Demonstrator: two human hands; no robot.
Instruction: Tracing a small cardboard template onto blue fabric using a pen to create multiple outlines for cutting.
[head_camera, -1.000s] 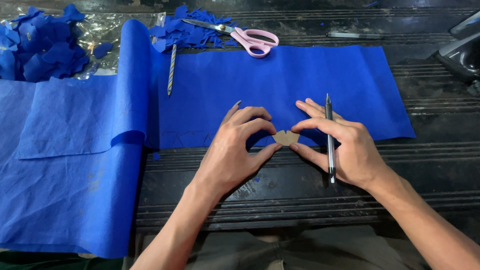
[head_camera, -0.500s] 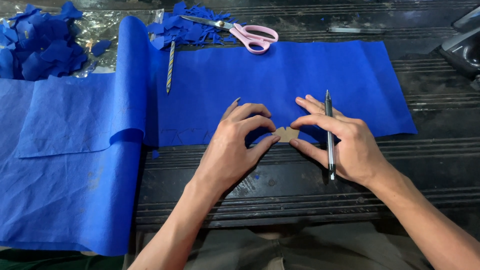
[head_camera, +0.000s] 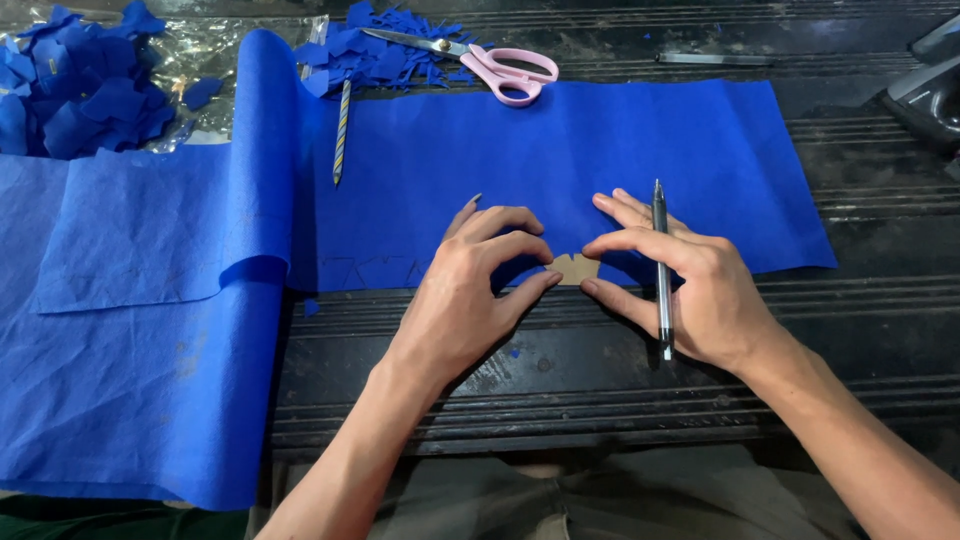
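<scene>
On the crinkled blue felt sheet (head_camera: 600, 150), I see both hands pinching a small tan cardboard template (head_camera: 572, 268): left hand (head_camera: 470, 290) by fingertips, right hand (head_camera: 690, 285) also clamping a slim pen (head_camera: 661, 265).

Both forearms reach forward and converge. The left hand (head_camera: 470, 290) arches palm-down, fingers curled, thumb and index tips pinching toward the right hand (head_camera: 690, 290), which mirrors it just beside, fingertips nearly meeting, wrist angled outward to the right.

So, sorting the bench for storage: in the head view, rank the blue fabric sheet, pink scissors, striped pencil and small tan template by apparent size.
1. Blue fabric sheet
2. Pink scissors
3. Striped pencil
4. Tan template, partly hidden by fingers
</scene>
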